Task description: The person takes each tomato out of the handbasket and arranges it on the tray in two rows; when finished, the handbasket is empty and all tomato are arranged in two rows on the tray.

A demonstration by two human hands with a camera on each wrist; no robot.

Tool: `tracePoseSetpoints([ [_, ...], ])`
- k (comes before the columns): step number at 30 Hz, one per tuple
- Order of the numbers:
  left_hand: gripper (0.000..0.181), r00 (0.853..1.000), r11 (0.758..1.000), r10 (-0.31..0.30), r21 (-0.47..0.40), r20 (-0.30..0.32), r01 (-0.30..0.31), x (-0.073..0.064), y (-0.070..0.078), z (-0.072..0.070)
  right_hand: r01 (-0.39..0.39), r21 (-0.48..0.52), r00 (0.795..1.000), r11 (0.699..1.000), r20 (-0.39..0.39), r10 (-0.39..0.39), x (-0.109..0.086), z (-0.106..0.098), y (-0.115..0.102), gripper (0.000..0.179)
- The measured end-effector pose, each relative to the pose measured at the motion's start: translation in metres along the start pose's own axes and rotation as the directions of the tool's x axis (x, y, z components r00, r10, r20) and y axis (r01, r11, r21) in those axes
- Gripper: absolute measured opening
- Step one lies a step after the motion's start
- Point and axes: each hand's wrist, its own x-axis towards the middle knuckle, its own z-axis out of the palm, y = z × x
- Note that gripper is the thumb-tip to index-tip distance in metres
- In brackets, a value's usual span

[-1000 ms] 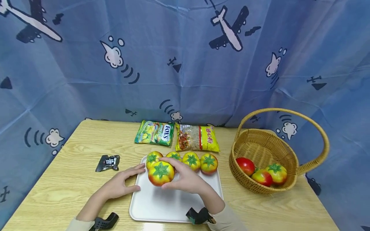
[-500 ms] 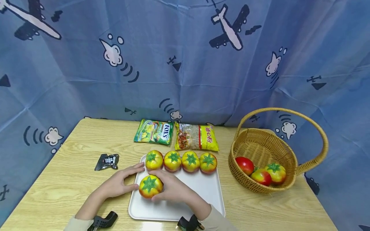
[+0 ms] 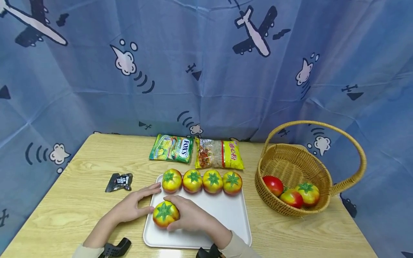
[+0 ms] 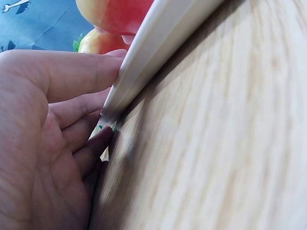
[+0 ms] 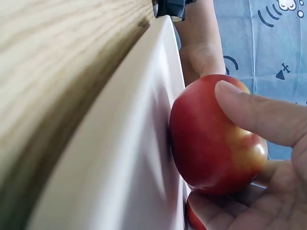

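We rest left hand (image 3: 129, 206), gripping nothing, fingers loosely extended, at left rim of white rectangular tray (image 3: 222, 218). Glossy yellow-red round tomato (image 3: 165, 214) with green star leaf sits at tray's near left, grasped in our right hand (image 3: 191, 215). Our judgement: placing step, nearly done; next move calls for easing fingers off without rolling it. Far side: row of four matching tomatoes (image 3: 212, 181). Right: brown woven basket (image 3: 284, 163).

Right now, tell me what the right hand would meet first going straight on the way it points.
Probably the left hand, at the tray's left edge, just past the fruit that the right hand holds; the head view leaves their heights unclear.
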Motion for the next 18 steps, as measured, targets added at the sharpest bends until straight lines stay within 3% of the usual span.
tracePoseSetpoints([
  [7, 0.059, 1.0, 1.0, -0.021, 0.003, 0.007, 0.021, 0.0, 0.0011, -0.0014, -0.027, 0.002, 0.999, 1.0, 0.02, 0.027, 0.0, 0.0002, -0.0012, 0.083],
  [18, 0.058, 1.0, 1.0, 0.002, 0.005, -0.01, -0.002, 0.001, 0.0017, -0.0011, -0.03, 0.01, 0.998, 1.0, 0.047, 0.029, -0.0051, -0.0044, -0.0048, 0.09],
])
